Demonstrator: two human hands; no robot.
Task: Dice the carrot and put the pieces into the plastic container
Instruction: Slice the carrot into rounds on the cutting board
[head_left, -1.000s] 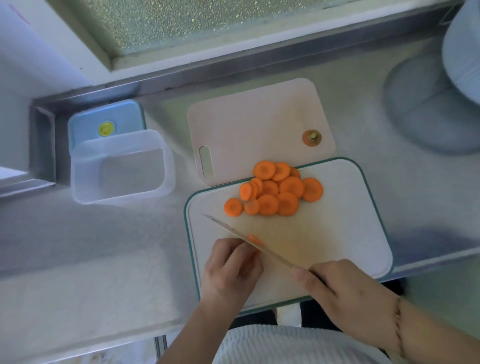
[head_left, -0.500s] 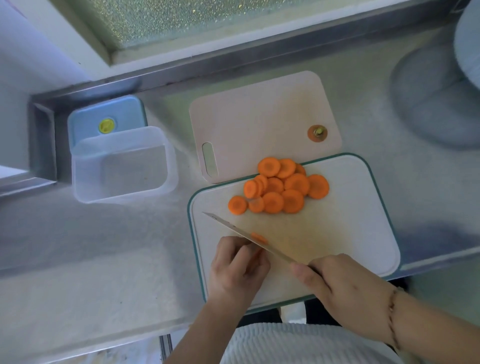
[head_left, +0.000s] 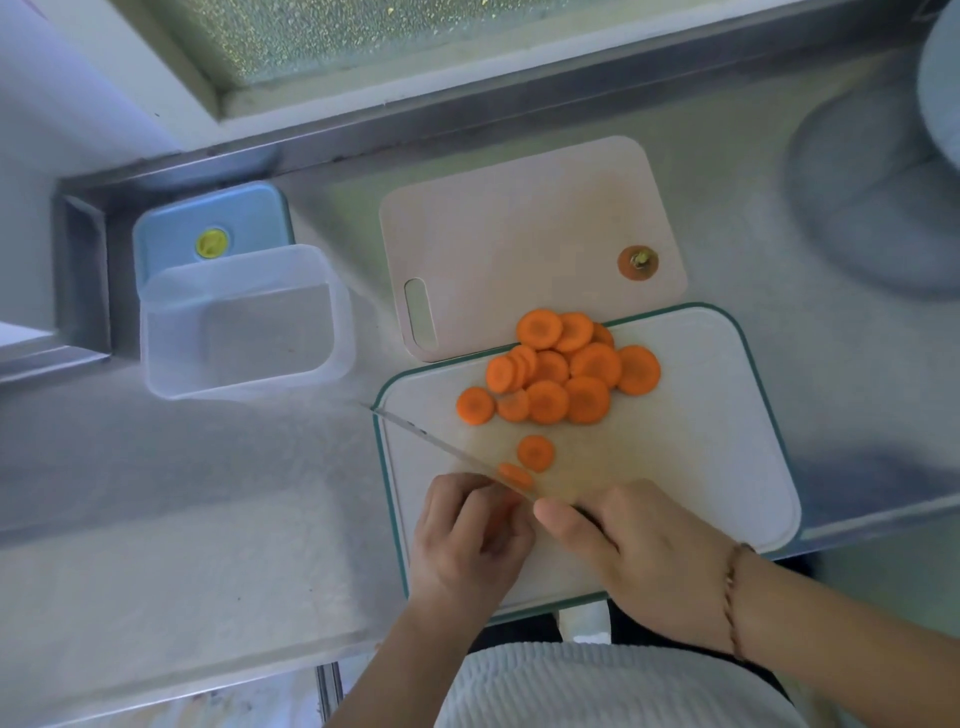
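Brushed stainless counter (head_left: 218, 467) with raised back lip, set under a frosted window (head_left: 363, 31) in a pale frame; white wall at left. White cutting board with teal rim (head_left: 675, 457) at the front edge, overlapping a beige board (head_left: 519, 234) behind it, which carries 1 carrot end (head_left: 637, 262). Pile of carrot rounds (head_left: 561, 374) on the far part of the white board, 1 loose round (head_left: 535, 453) nearer, another slice (head_left: 515, 475) against the knife blade (head_left: 441, 447). Right hand (head_left: 644, 561) wrapped around the knife handle, blade tip reaching past the board's left rim. Left hand (head_left: 467, 540) fingers curled beside the blade; anything under them hidden, cannot tell. Clear plastic container (head_left: 239, 322) open, well left of the boards, with its blue lid (head_left: 208, 228) just behind.
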